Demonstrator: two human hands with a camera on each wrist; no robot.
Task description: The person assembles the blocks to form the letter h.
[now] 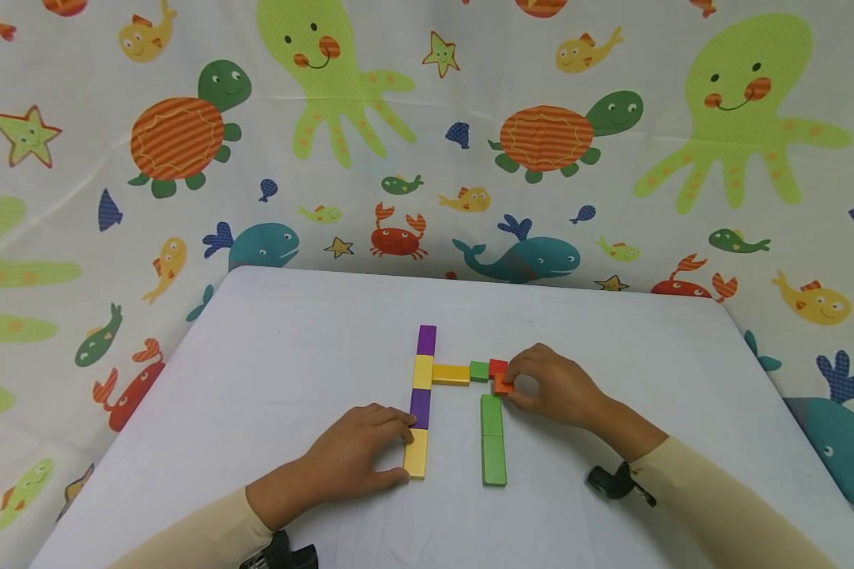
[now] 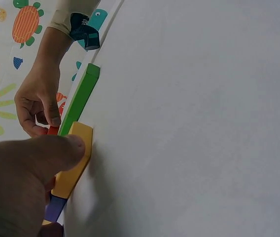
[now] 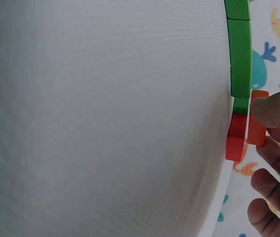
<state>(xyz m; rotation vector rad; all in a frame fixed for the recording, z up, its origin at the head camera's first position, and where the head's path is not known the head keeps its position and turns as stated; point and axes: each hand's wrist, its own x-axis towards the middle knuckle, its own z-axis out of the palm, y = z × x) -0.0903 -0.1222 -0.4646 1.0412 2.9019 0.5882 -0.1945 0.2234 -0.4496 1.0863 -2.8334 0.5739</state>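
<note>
My right hand [image 1: 558,387] pinches an orange block [image 3: 258,121] between thumb and finger, close over a red block [image 3: 236,138] in the right wrist view. My left hand [image 1: 356,450] rests beside the left column, its thumb and fingertips touching the lowest yellow block [image 1: 416,457] and reaching the purple block [image 1: 421,407] above it. That column goes on up with a second yellow block [image 1: 423,371] and another purple block [image 1: 427,340]. Sideways from it run a flat yellow block [image 1: 451,375] and a small green block [image 1: 479,371].
Two green blocks [image 1: 493,460] stand end to end below the orange one, forming a right-hand column. White cloth covers the table [image 1: 256,356]. Behind it hangs a curtain [image 1: 427,103] printed with sea animals. A small black camera [image 1: 612,480] sits at each wrist.
</note>
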